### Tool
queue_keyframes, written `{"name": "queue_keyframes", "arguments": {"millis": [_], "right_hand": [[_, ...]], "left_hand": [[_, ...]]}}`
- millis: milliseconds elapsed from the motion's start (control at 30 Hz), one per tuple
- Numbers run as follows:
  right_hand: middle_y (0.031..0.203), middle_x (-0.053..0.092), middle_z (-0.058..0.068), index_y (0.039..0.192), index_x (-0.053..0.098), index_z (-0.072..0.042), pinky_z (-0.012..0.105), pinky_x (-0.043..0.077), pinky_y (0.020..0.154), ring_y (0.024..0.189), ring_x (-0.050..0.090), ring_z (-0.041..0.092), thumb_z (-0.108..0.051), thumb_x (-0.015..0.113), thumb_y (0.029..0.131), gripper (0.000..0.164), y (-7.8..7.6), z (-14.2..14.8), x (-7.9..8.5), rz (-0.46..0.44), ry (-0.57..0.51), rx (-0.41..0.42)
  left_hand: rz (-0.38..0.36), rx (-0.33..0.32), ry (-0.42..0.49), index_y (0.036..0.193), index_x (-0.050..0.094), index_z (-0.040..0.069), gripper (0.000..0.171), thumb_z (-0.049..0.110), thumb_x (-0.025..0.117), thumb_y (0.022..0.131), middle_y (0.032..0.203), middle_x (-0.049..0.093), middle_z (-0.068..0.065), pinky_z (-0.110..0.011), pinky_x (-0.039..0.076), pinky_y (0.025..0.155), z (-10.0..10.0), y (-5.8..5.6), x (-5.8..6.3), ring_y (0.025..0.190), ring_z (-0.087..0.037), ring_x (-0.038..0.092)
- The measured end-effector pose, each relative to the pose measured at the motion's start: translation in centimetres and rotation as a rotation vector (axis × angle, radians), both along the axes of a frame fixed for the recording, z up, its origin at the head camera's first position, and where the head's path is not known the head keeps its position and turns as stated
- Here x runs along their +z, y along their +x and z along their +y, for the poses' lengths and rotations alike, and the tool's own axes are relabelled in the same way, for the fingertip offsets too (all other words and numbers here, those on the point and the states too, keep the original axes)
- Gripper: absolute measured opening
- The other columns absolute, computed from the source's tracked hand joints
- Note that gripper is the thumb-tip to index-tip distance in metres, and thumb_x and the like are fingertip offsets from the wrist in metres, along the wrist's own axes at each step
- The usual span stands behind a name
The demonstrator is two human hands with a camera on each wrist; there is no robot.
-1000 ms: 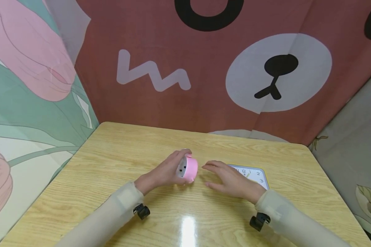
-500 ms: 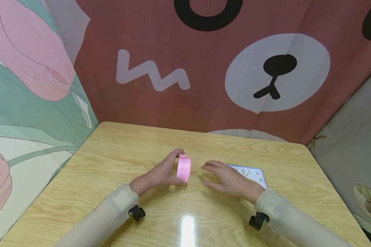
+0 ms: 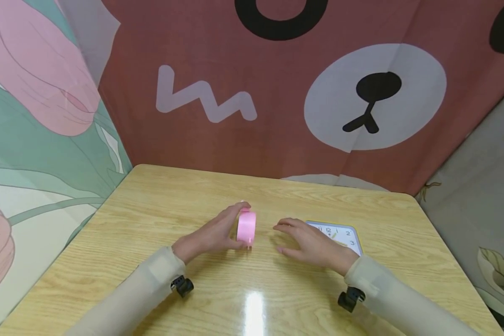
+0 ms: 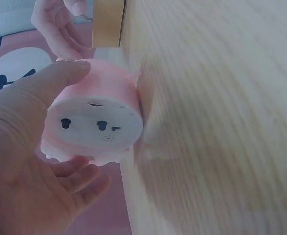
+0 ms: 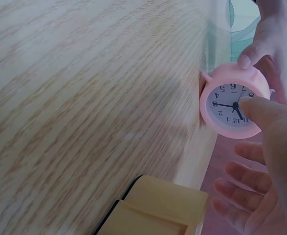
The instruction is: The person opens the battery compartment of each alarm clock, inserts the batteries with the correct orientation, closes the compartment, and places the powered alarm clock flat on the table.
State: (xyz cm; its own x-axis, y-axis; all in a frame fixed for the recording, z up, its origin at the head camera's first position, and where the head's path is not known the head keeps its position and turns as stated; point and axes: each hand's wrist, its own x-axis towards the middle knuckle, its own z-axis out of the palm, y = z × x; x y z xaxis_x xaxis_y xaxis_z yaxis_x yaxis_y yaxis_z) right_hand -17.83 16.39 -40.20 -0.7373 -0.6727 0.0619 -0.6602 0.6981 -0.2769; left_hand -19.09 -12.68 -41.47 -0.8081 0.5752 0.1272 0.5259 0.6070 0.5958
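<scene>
A pink round alarm clock point(image 3: 247, 227) stands on its edge on the table, side-on in the head view. My left hand point(image 3: 212, 234) grips its rim, thumb on the near side and fingers over the far side. In the left wrist view the alarm clock point(image 4: 92, 125) shows its white back with black knobs. The right wrist view shows the dial of the alarm clock point(image 5: 231, 105), facing my right hand. That right hand point(image 3: 315, 245) holds nothing, its fingers loosely bent, a short gap to the right of the alarm clock.
A square clock point(image 3: 345, 237) with a white dial and a blue-and-yellow frame is behind my right hand, partly hidden by it. The wooden table point(image 3: 180, 196) ends at a brown bear-print curtain point(image 3: 277, 140). Patterned cloth hangs at both sides.
My left hand has turned the alarm clock so its back no longer shows in the head view, and moved it slightly left and down. The right hand stays nearly still.
</scene>
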Motion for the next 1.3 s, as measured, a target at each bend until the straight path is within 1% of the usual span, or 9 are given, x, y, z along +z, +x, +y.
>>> {"name": "queue_keyframes", "arguments": {"millis": [233,300,367,533,767,833,1000,1067,1300], "right_hand": [[0.144,0.057,0.008,0.142,0.057,-0.01,0.048,0.046,0.11,0.134,0.055,0.027,-0.04,0.066,0.097,0.055,0.0,0.2,0.0,-0.005,0.008,-0.006],[0.144,0.057,0.008,0.142,0.057,-0.01,0.048,0.046,0.11,0.134,0.054,0.027,-0.04,0.066,0.097,0.055,-0.1,0.2,0.0,-0.014,0.008,-0.009],[0.144,0.056,0.008,0.143,0.057,-0.01,0.048,0.046,0.11,0.134,0.054,0.027,-0.04,0.066,0.098,0.055,-0.1,0.2,0.0,-0.024,0.007,-0.008],[0.145,0.056,0.008,0.143,0.056,-0.011,0.048,0.046,0.11,0.134,0.054,0.027,-0.042,0.065,0.098,0.056,-0.2,0.2,0.0,-0.033,0.007,-0.01],[0.146,0.055,0.009,0.143,0.056,-0.011,0.049,0.046,0.11,0.135,0.053,0.028,-0.043,0.064,0.098,0.056,-0.2,0.1,-0.2,-0.032,0.009,-0.009],[0.145,0.056,0.009,0.143,0.057,-0.011,0.048,0.046,0.11,0.135,0.054,0.028,-0.043,0.065,0.098,0.056,-0.2,0.1,-0.2,-0.026,0.008,-0.007],[0.145,0.056,0.01,0.142,0.058,-0.01,0.048,0.045,0.111,0.135,0.054,0.028,-0.043,0.065,0.098,0.056,-0.2,0.0,-0.2,-0.016,0.003,-0.003],[0.146,0.056,0.012,0.142,0.057,-0.009,0.048,0.045,0.111,0.135,0.054,0.028,-0.043,0.065,0.098,0.056,-0.3,-0.1,-0.1,-0.014,0.002,0.0],[0.145,0.056,0.012,0.142,0.057,-0.008,0.048,0.044,0.112,0.135,0.054,0.029,-0.042,0.066,0.097,0.057,-0.4,-0.5,0.1,-0.007,0.006,0.001]], "left_hand": [[-0.016,0.007,-0.014,0.162,0.02,0.013,0.101,0.033,0.082,0.085,0.164,0.032,-0.009,-0.05,0.031,0.122,-0.3,0.0,0.5,0.153,-0.029,0.03],[-0.017,0.007,-0.022,0.162,0.02,0.014,0.101,0.035,0.082,0.085,0.164,0.031,-0.009,-0.051,0.032,0.12,-0.3,0.0,0.6,0.152,-0.03,0.03],[-0.016,0.017,-0.034,0.162,0.019,0.019,0.1,0.036,0.082,0.085,0.163,0.032,-0.009,-0.051,0.035,0.119,-0.3,0.0,0.8,0.151,-0.03,0.032],[0.024,0.033,-0.052,0.16,0.022,0.026,0.099,0.035,0.084,0.083,0.158,0.036,-0.009,-0.051,0.042,0.112,-0.2,0.0,1.6,0.145,-0.03,0.038],[0.09,0.009,-0.102,0.158,0.029,0.024,0.098,0.034,0.086,0.08,0.161,0.032,-0.012,-0.055,0.04,0.113,0.3,0.0,2.8,0.148,-0.033,0.034],[0.123,-0.007,-0.129,0.158,0.031,0.022,0.1,0.034,0.088,0.077,0.16,0.034,-0.012,-0.057,0.038,0.114,0.6,0.0,3.1,0.148,-0.034,0.034],[0.212,-0.052,-0.224,0.156,0.037,0.011,0.1,0.037,0.09,0.075,0.157,0.041,-0.013,-0.056,0.036,0.116,1.5,0.0,3.4,0.146,-0.035,0.036],[0.222,-0.057,-0.258,0.155,0.038,0.009,0.098,0.036,0.089,0.076,0.157,0.042,-0.013,-0.055,0.036,0.116,1.8,0.0,3.5,0.146,-0.035,0.037],[0.239,-0.043,-0.411,0.156,0.038,0.01,0.098,0.039,0.088,0.077,0.156,0.045,-0.012,-0.055,0.038,0.115,2.7,-0.2,3.6,0.146,-0.034,0.037]]}}
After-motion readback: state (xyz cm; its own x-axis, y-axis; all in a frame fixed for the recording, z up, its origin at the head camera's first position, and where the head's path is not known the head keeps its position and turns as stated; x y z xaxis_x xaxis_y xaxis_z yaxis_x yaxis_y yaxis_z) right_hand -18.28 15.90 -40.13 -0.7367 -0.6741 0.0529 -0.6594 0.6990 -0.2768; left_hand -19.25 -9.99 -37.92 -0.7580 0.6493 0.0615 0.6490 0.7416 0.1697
